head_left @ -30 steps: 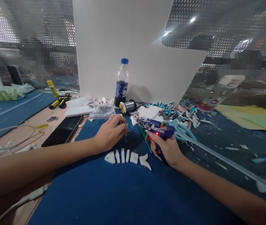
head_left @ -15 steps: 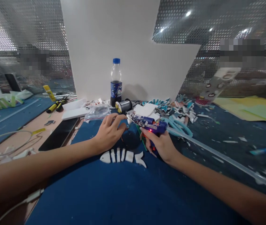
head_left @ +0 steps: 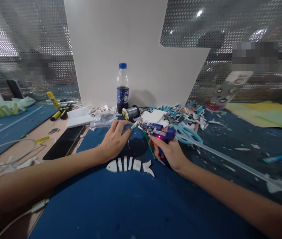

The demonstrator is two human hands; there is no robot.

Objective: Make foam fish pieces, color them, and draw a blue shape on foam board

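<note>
My right hand (head_left: pixel 172 151) grips a dark blue glue gun (head_left: pixel 159 130) with a red light lit on its side. A long translucent glue stick (head_left: pixel 220 157) runs out of the gun's back end. The nozzle points left, at my left hand (head_left: pixel 116 139), which pinches a small white piece (head_left: pixel 134 125) at its fingertips. Whether the nozzle touches that piece, I cannot tell. Below the hands, several white cut pieces lie in a row shaped like a fish, with a head (head_left: pixel 111 166) at left and a tail (head_left: pixel 148 168) at right on the blue mat (head_left: pixel 121 205).
Behind the hands stand a soda bottle (head_left: pixel 122 89) and a wire spool (head_left: pixel 131 113). Light-blue scissors (head_left: pixel 189 133) lie among scraps (head_left: pixel 195 116) at right. A black phone (head_left: pixel 63 142) lies at left; a white board (head_left: pixel 121 33) stands at the back.
The small white piece and my left fingertips have shifted slightly left and down relative to the nozzle. My right hand keeps its grip on the glue gun. The fish-shaped row is unchanged.
</note>
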